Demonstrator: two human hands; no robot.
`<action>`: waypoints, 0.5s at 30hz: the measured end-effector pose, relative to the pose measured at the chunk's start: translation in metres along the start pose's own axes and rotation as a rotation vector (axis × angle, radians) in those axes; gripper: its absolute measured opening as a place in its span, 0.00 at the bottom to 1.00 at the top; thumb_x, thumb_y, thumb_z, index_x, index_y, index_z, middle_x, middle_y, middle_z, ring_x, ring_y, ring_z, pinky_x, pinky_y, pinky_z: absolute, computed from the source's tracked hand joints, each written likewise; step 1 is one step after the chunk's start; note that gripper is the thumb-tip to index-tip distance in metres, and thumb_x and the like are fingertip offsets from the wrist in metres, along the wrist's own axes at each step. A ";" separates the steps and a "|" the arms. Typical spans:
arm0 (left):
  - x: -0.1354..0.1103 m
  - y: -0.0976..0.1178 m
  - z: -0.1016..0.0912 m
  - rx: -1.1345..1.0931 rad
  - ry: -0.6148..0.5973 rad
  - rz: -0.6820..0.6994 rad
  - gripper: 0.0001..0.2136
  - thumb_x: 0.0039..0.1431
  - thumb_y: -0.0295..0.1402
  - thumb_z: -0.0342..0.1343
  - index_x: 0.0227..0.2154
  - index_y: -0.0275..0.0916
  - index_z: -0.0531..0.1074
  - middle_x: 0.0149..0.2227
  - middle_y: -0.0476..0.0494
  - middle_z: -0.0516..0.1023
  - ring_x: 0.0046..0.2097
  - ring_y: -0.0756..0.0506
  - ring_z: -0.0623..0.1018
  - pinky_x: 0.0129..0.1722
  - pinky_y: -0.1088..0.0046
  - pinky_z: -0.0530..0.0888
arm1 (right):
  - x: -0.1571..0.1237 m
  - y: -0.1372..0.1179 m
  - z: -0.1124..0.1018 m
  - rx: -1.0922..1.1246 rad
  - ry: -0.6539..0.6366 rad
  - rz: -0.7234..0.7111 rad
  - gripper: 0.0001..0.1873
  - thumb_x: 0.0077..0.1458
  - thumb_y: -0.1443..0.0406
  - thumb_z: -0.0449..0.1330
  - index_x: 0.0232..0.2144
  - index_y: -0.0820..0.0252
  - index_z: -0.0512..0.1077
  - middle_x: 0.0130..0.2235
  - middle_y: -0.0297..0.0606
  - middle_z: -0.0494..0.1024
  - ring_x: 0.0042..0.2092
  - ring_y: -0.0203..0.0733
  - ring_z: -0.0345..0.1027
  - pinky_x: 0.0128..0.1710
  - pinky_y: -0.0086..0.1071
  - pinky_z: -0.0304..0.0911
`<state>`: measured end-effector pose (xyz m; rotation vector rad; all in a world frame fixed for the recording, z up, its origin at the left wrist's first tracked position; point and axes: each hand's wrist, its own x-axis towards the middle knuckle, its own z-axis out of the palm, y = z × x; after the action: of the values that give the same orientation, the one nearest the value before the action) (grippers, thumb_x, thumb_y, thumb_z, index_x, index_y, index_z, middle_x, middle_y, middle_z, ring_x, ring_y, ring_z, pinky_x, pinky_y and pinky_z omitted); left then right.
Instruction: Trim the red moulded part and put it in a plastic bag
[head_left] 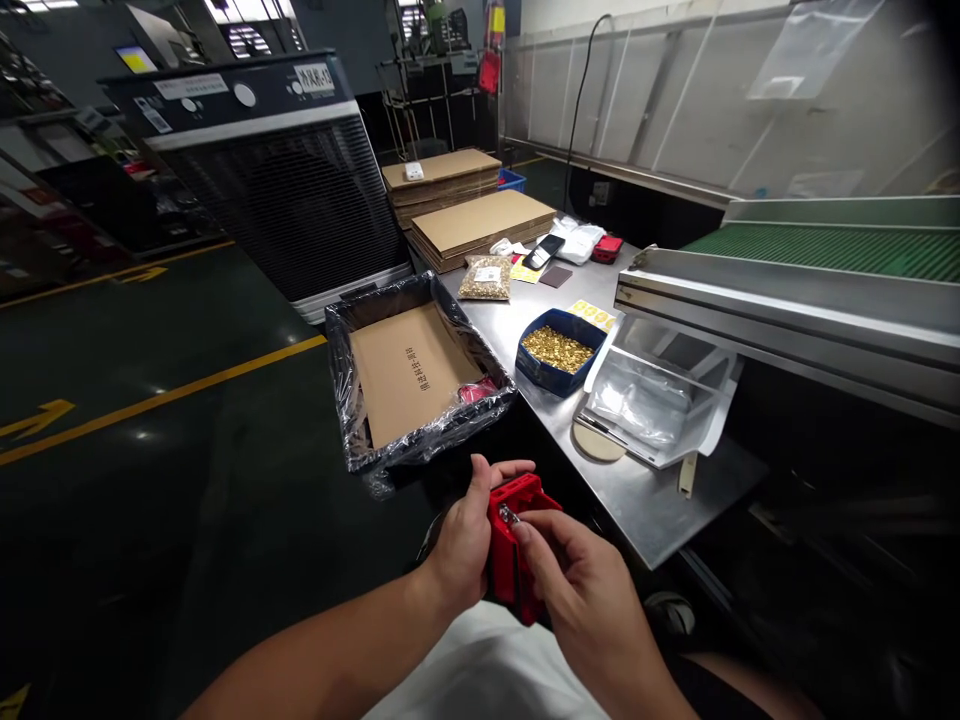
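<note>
I hold a red plastic part (512,560) in front of my lap, below the table's near corner. My left hand (465,535) is wrapped round its left side, thumb over the top edge. My right hand (574,580) pinches a small shiny metal piece (508,516) against the part's upper face. On the steel table (652,500) a blue tray of small brass pieces (559,350) lies beyond my hands, with a clear plastic tray holding bags (652,400) to its right.
A black-lined box with cardboard inside (409,370) stands left of the table. Stacks of flat cardboard (480,225), a bag of brass pieces (486,278), a phone (543,250) and a red object (607,248) lie farther back. A green conveyor (825,250) runs on the right; a large grey machine (277,170) stands behind.
</note>
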<state>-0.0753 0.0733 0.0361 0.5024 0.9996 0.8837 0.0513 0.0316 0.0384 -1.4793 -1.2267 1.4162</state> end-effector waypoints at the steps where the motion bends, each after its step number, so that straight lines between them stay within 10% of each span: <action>1: 0.000 -0.001 -0.001 0.001 -0.001 -0.004 0.36 0.60 0.64 0.36 0.51 0.38 0.70 0.41 0.35 0.76 0.44 0.37 0.75 0.49 0.56 0.71 | 0.000 -0.001 0.001 0.013 -0.003 0.009 0.20 0.60 0.49 0.56 0.40 0.56 0.76 0.29 0.35 0.77 0.28 0.36 0.68 0.28 0.27 0.63; 15: 0.000 -0.002 -0.002 -0.022 -0.033 -0.019 0.37 0.60 0.64 0.34 0.51 0.37 0.70 0.41 0.33 0.76 0.43 0.38 0.75 0.49 0.55 0.70 | -0.003 -0.004 -0.001 0.057 -0.016 -0.021 0.17 0.60 0.52 0.59 0.39 0.58 0.76 0.30 0.36 0.79 0.29 0.37 0.70 0.27 0.27 0.65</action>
<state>-0.0758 0.0723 0.0337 0.4864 0.9618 0.8662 0.0524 0.0301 0.0428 -1.4156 -1.1984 1.4401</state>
